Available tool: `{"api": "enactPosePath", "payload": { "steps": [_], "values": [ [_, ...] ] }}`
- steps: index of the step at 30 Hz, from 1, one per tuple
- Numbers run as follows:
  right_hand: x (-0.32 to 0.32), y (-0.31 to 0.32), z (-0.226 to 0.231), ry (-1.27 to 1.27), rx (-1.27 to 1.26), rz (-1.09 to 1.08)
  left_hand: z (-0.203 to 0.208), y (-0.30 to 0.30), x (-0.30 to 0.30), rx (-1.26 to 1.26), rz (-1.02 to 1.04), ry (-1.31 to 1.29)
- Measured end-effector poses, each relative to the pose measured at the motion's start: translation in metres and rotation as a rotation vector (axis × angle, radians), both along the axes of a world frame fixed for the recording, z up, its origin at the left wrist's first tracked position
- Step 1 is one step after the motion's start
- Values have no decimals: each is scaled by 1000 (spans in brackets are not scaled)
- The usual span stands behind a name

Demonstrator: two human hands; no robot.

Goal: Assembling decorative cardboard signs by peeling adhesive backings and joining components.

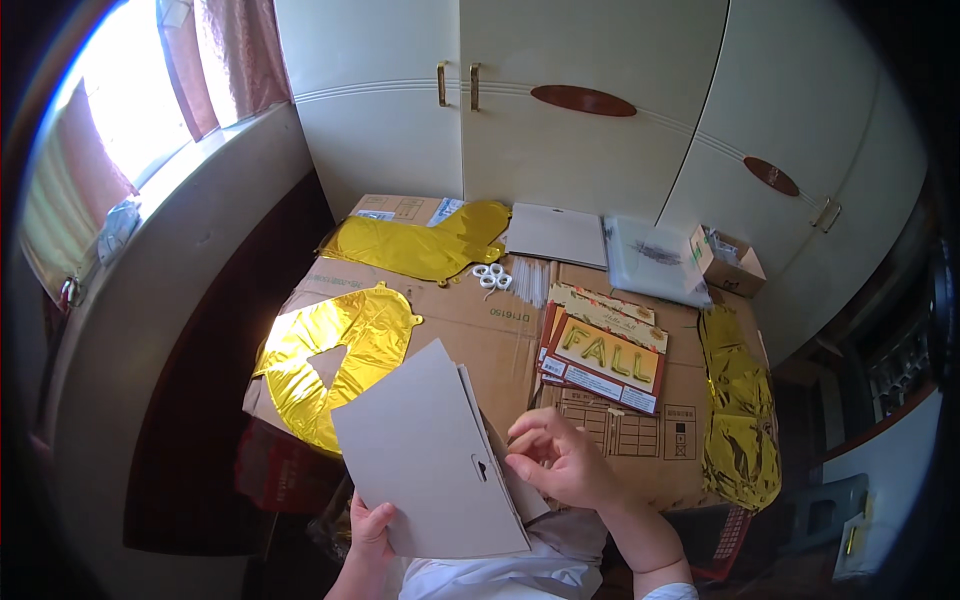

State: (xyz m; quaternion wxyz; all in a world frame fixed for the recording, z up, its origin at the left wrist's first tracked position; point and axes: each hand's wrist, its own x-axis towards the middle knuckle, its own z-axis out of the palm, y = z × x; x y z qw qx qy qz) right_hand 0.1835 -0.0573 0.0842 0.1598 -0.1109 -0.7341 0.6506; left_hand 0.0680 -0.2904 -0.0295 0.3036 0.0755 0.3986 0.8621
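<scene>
My left hand (pixel 371 526) is closed on the lower left edge of a few stacked grey cardboard backing sheets (pixel 430 455), held tilted above my lap. A small hang hole shows in the front sheet near its right side. Just right of the sheets' edge is my right hand (pixel 562 462), its fingers bent but apart, with nothing visible in them. Beyond lie a gold foil balloon with a hole in its middle (pixel 385 345) and, on the right, a pile of printed balloon package cards (pixel 608 362).
Cardboard (pixel 460 320) covers the table. Another gold foil balloon (pixel 415 245), white ribbon rolls (pixel 491 275), clear straws (pixel 530 280), grey sheets (pixel 557 235), clear plastic bags (pixel 655 260) and a small box (pixel 727 262) lie toward the back. Gold foil (pixel 738 410) hangs near the right edge.
</scene>
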Motion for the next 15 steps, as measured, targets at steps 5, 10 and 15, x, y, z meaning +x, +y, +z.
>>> {"api": "enactPosePath", "payload": {
  "steps": [5,10,15],
  "values": [
    [2,1,1,14,263,103,-2,2,2,44,19,-19],
    [1,3,-11,100,154,175,0,3,1,61,1,-61],
    [1,-1,-11,27,162,143,-5,0,1,54,4,-49]
  ]
}}
